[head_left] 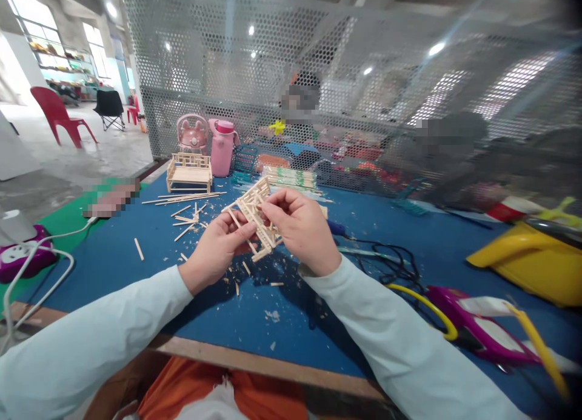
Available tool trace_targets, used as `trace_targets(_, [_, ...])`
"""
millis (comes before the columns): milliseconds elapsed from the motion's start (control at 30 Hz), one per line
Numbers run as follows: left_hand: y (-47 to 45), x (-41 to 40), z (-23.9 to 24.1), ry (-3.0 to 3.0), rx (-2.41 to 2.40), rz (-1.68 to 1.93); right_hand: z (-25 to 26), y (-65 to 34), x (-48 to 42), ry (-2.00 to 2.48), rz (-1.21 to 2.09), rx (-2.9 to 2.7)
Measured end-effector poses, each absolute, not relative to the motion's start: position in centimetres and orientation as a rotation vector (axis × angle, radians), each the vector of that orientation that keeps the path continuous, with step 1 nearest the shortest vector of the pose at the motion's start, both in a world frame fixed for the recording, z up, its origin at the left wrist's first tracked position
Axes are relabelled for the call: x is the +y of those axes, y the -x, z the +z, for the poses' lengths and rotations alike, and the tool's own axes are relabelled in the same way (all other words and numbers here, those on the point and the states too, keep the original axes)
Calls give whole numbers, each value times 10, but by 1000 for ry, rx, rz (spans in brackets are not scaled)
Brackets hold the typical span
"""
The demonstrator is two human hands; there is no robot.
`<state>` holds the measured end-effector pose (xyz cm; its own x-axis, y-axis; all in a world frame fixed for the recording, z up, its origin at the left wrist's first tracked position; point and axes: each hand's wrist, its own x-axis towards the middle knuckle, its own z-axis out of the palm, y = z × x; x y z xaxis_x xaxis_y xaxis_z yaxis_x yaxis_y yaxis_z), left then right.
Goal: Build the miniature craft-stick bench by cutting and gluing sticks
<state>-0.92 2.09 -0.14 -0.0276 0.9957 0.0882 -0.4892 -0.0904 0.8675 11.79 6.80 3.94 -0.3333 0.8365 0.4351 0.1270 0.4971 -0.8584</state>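
Tilted above the middle of the blue tabletop is a small wooden stick frame, built from thin pale sticks with a lattice part. My left hand grips its left side, thumb on top and fingers beneath. My right hand pinches at its upper right edge with thumb and index finger; whether a separate small piece sits between those fingertips is hidden. A finished-looking miniature wooden bench stands farther back on the left. Loose wooden sticks and cut scraps lie just beyond my left hand.
A pink bottle and bundled sticks stand along the perforated metal screen. To the right are a dark cable, a purple power strip and a yellow container. A phone lies left, near another purple power strip.
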Motion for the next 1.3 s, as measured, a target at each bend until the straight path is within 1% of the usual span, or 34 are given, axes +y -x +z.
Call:
trace_targets(267, [8,20,-1,-893,770,1461,41,-118,68,863,927,-1716])
trace_targets(800, [10,22,-3,-919,791,1464,37,-115,68,751,1148,-1620])
trace_targets(1300, [9,21,-3,-909,795,1474,37,-115,70,783,1197,-1548])
